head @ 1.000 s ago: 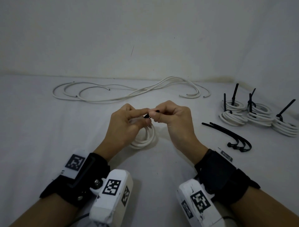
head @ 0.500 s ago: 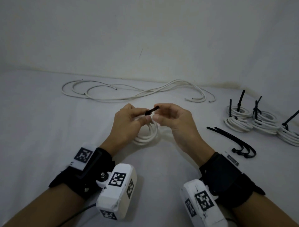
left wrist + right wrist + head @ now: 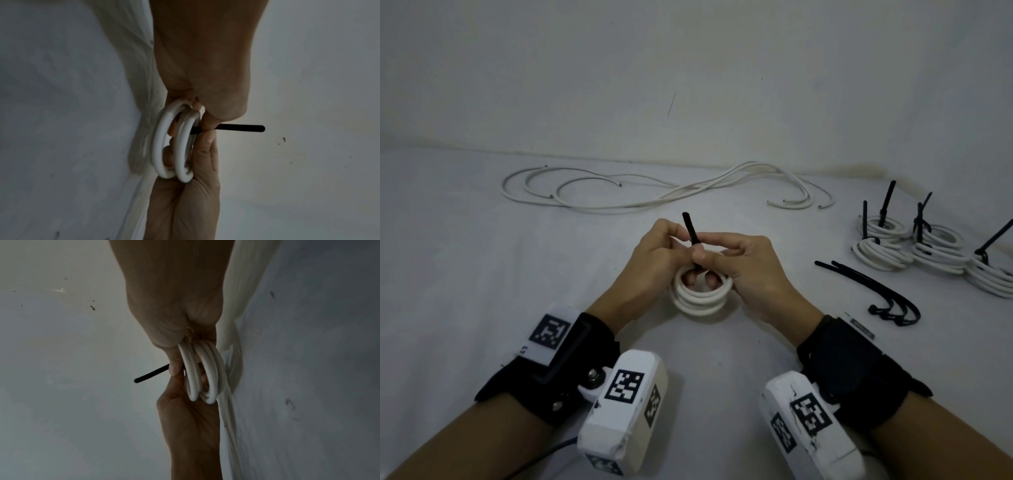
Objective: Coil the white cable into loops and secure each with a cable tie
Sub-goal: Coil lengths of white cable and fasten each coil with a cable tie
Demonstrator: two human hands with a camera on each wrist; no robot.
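A small coil of white cable [image 3: 700, 299] sits between my two hands, just above the white surface. A black cable tie [image 3: 689, 229] is wrapped around the far side of the coil, and its free end sticks up. My left hand [image 3: 678, 245] grips the coil, with fingers inside the loops and the thumb against the tie's base. My right hand [image 3: 705, 255] pinches the tie at the coil while its lower fingers hook through the loops. The left wrist view shows the coil [image 3: 179, 146] and the tie's tail [image 3: 240, 128]. So does the right wrist view, with coil [image 3: 203, 373] and tail [image 3: 150, 374].
Several loose white cable lengths [image 3: 654, 197] lie along the back by the wall. Several finished coils [image 3: 883, 245] with upright black ties stand at the right. A few spare black ties [image 3: 876, 291] lie between those coils and my right hand.
The tie's tail has lengthened and swung from pointing sideways to standing upright. Both hands have closed in around the coil, which now faces me more openly.
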